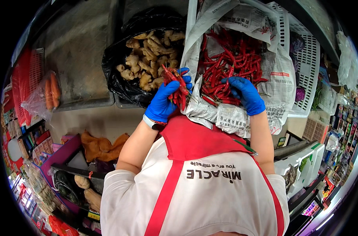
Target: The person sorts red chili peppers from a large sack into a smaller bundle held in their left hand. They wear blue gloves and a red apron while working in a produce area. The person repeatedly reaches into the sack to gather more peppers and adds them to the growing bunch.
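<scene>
My left hand, in a blue glove, is closed round a bunch of red chili peppers, raised beside the edge of the newspaper. To its right lies a heap of more red chili peppers on printed newspaper. My right hand, also gloved in blue, reaches into the near right part of this heap. Its fingers bend down round a chili there, and their tips are partly hidden among the peppers.
Ginger roots fill a black plastic bag left of the chilies. Farther left stand a grey tray and bagged carrots. A white perforated basket lies under the newspaper's right side, near a purple cabbage.
</scene>
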Tool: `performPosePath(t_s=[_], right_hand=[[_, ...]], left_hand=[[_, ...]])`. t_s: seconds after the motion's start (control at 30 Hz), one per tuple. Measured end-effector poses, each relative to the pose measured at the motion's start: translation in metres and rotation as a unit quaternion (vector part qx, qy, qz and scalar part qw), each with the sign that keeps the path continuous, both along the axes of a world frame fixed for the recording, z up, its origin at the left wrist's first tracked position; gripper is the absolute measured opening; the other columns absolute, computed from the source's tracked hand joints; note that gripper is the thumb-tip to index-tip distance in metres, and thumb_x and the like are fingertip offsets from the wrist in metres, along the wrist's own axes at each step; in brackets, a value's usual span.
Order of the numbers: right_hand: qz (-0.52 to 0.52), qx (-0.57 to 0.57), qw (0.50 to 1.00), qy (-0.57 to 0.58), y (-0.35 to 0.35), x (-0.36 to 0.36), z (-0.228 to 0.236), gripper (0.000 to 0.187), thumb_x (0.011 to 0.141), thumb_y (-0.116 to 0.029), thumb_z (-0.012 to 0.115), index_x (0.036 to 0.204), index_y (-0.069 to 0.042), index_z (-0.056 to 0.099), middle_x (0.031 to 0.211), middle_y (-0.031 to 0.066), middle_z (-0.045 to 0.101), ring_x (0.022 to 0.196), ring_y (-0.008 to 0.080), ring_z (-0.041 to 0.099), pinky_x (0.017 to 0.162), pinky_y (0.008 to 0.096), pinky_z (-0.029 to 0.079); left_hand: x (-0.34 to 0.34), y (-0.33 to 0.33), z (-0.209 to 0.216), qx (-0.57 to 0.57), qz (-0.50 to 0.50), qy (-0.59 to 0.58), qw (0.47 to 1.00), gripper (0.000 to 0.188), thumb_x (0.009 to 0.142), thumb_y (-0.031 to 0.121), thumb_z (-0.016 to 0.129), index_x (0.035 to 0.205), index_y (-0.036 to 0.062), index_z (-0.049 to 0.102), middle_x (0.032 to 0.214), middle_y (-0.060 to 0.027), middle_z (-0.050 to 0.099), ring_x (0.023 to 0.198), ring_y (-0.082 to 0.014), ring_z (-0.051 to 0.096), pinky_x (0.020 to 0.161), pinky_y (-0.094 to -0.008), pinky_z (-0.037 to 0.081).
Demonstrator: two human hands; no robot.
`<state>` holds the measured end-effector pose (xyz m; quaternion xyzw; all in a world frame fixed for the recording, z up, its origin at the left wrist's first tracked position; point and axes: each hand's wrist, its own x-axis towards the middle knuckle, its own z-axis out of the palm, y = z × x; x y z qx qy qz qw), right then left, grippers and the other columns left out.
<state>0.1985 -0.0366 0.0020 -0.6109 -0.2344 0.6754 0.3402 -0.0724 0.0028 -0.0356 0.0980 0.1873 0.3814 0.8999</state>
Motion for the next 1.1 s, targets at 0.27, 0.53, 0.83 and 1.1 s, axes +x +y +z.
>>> performPosePath(t_s=[0.27, 0.53, 0.83, 1.1], right_hand=[[-0.045, 0.038, 0.994, 0.094, -0.007, 0.001, -0.013, 0.031, 0.088, -0.022, 0.048, 0.101, 0.002, 0.061, 0.058, -0.0019, 0.048, 0.048, 0.0055, 0.036, 0.046, 0.0186, 0.029], [-0.029, 0.093, 0.974, 0.204, -0.014, 0.008, -0.019, 0.03, 0.088, -0.021, 0.049, 0.104, 0.002, 0.058, 0.064, 0.0007, 0.051, 0.051, 0.0069, 0.038, 0.049, 0.0193, 0.031], [-0.006, 0.153, 0.957, 0.248, -0.027, 0.009, -0.023, 0.029, 0.085, -0.021, 0.054, 0.107, -0.002, 0.058, 0.093, 0.0063, 0.061, 0.056, 0.0096, 0.044, 0.052, 0.021, 0.036], [0.005, 0.154, 0.949, 0.275, -0.027, 0.008, -0.024, 0.028, 0.083, -0.022, 0.057, 0.103, -0.003, 0.058, 0.097, 0.0073, 0.061, 0.057, 0.0087, 0.046, 0.052, 0.02, 0.037]], left_hand=[[0.0, 0.002, 0.002, 0.001, -0.005, 0.005, 1.0, 0.058, 0.081, 0.016, 0.061, 0.128, -0.001, 0.033, 0.109, -0.0112, 0.055, 0.097, -0.0205, 0.057, 0.086, -0.0301, 0.047], [0.0, 0.001, 0.003, 0.001, -0.006, 0.002, 1.0, 0.058, 0.081, 0.017, 0.062, 0.128, -0.0005, 0.034, 0.109, -0.0113, 0.055, 0.098, -0.0209, 0.057, 0.086, -0.0304, 0.046], [0.0, 0.0, 0.003, -0.001, -0.006, 0.003, 1.0, 0.059, 0.081, 0.017, 0.062, 0.128, -0.0012, 0.033, 0.109, -0.0115, 0.055, 0.098, -0.0212, 0.057, 0.087, -0.0306, 0.047], [0.001, 0.001, 0.004, 0.009, -0.003, 0.002, 1.0, 0.058, 0.08, 0.016, 0.061, 0.128, -0.0014, 0.033, 0.109, -0.0118, 0.054, 0.098, -0.0213, 0.057, 0.087, -0.0307, 0.047]])
